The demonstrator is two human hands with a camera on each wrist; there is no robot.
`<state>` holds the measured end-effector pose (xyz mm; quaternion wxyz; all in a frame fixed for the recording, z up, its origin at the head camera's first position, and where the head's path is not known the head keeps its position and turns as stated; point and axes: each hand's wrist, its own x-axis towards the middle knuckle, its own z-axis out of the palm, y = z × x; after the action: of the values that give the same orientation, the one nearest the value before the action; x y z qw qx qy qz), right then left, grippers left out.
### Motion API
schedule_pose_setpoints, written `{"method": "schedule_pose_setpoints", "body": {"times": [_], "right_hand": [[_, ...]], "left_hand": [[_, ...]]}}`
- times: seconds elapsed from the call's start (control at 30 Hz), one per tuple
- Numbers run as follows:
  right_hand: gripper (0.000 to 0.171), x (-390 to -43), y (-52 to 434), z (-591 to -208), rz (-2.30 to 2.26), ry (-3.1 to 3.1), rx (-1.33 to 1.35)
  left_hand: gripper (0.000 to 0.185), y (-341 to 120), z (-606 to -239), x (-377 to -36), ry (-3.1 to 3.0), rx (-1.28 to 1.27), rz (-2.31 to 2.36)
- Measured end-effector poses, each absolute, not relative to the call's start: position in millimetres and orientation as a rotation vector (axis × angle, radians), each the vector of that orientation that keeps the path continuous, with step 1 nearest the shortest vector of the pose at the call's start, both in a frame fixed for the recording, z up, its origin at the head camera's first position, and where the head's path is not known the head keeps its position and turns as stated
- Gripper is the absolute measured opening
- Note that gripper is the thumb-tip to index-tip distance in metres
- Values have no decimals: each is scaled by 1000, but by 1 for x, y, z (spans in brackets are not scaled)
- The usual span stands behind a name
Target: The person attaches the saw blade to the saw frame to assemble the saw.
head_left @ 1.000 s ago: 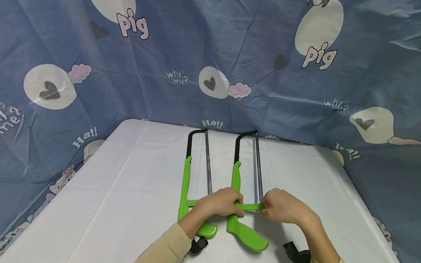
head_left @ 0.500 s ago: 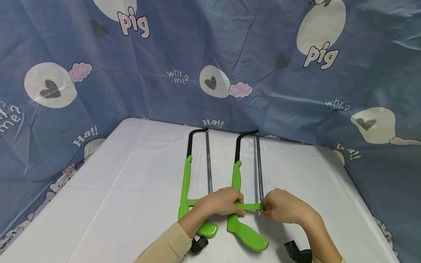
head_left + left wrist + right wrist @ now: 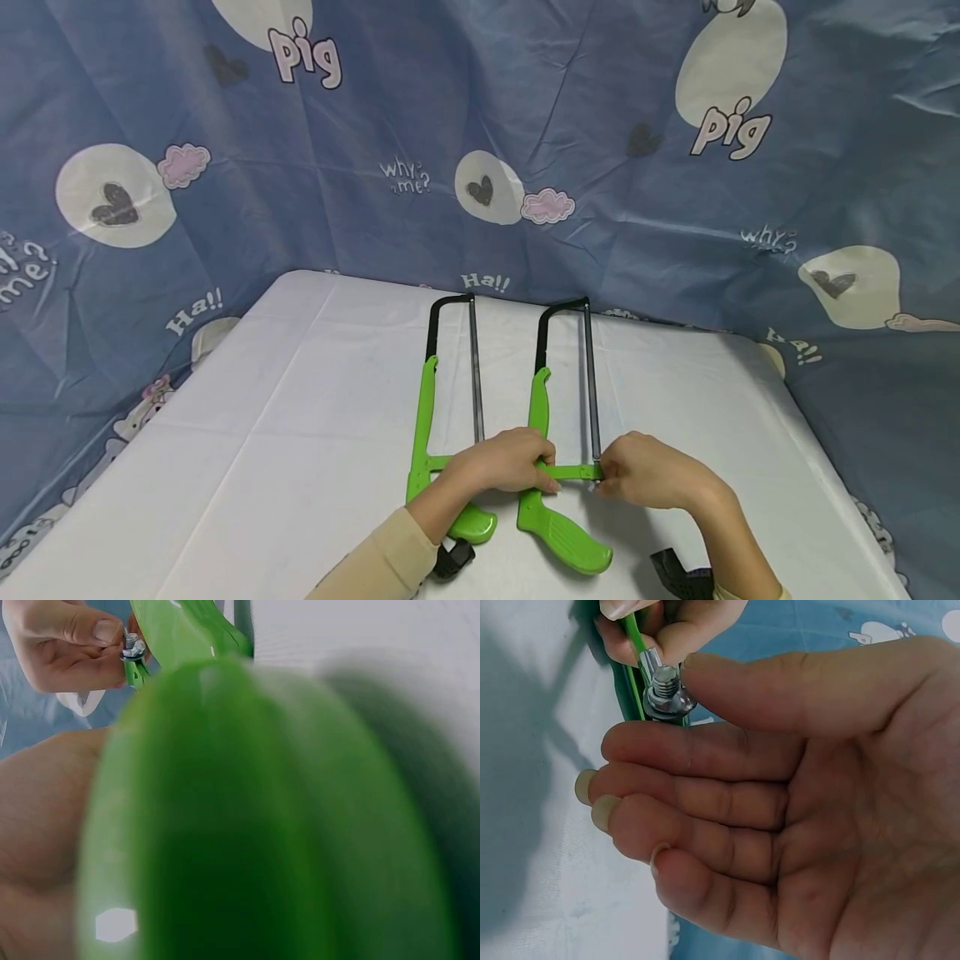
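Two hacksaws lie side by side on the table, with green handles, black front frames and grey blades. My left hand [image 3: 506, 461] reaches over the left hacksaw [image 3: 424, 408] and grips the right hacksaw [image 3: 564, 540] where its green crossbar meets the frame. At the crossbar's far end, my right hand [image 3: 651, 472] pinches a metal nut [image 3: 671, 703] on a threaded bolt [image 3: 665, 678] between thumb and forefinger; its other fingers are bent loosely below. The right hacksaw's blade [image 3: 591, 383] runs up to that end. A blurred green handle [image 3: 225, 825] fills much of the left wrist view.
A white cloth covers the table [image 3: 300, 467]. Behind it and at both sides hangs a blue printed curtain [image 3: 375, 225]. Black straps [image 3: 453, 558] show near both wrists.
My right fingers have shifted slightly at the crossbar's end, and the bolt end now shows more beside them. The left hand and both hacksaws stay in place.
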<state>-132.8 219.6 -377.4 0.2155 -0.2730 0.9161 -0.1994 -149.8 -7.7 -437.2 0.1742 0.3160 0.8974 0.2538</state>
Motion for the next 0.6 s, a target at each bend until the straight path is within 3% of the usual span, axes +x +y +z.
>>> {"method": "schedule_pose_setpoints", "body": {"times": [0.6], "right_hand": [[28, -134, 222, -380, -551, 2549, -850]], "left_hand": [[25, -7, -439, -151, 2548, 889, 710]]}}
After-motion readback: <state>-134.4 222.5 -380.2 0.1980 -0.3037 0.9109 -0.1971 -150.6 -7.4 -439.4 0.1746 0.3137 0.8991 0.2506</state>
